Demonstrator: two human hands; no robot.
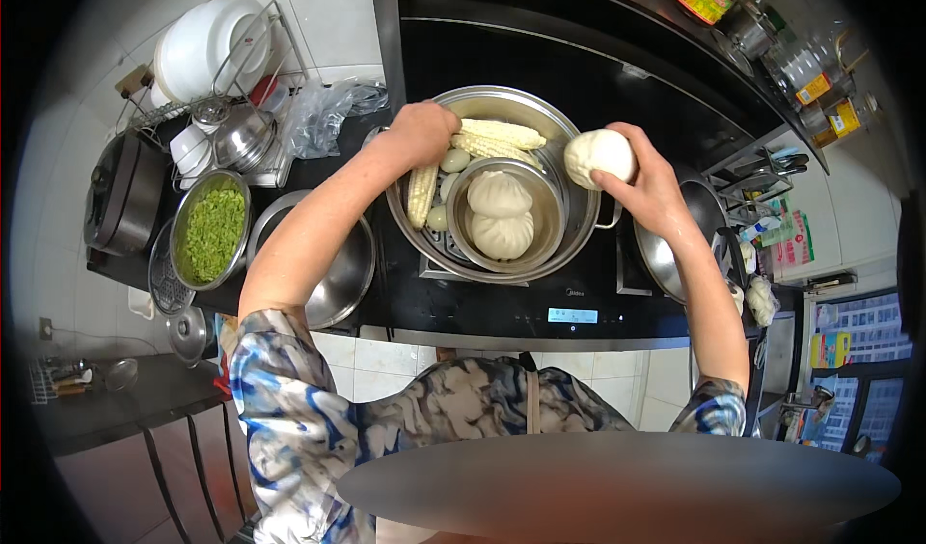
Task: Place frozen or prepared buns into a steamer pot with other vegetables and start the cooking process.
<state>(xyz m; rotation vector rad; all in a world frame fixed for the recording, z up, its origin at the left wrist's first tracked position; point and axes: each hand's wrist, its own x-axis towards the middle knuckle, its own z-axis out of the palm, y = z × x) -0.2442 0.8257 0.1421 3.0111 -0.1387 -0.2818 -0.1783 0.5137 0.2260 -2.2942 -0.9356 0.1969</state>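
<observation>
A wide steel steamer pot [488, 278] stands on the cooktop, a steel bowl [454, 226] inside it. Two pleated buns [500, 215] sit in that bowl. My right hand [651, 182] grips another white bun [599, 158] over the pot's right rim. At the upper left, my left hand [425, 133] reaches over the rim, fingers against the ends of corn cobs [503, 135]; its grip is hidden. Another corn cob [421, 197] lies along the left wall. Between cobs and bowl are several pale, egg-shaped items [437, 218].
A bowl of chopped greens [217, 233] and a steel basin [340, 276] stand left of the pot. Right of it rests a steel pan [662, 247]. A dish rack [278, 164] and plastic bag [318, 121] are at the back left. The range hood [579, 59] overhangs the back.
</observation>
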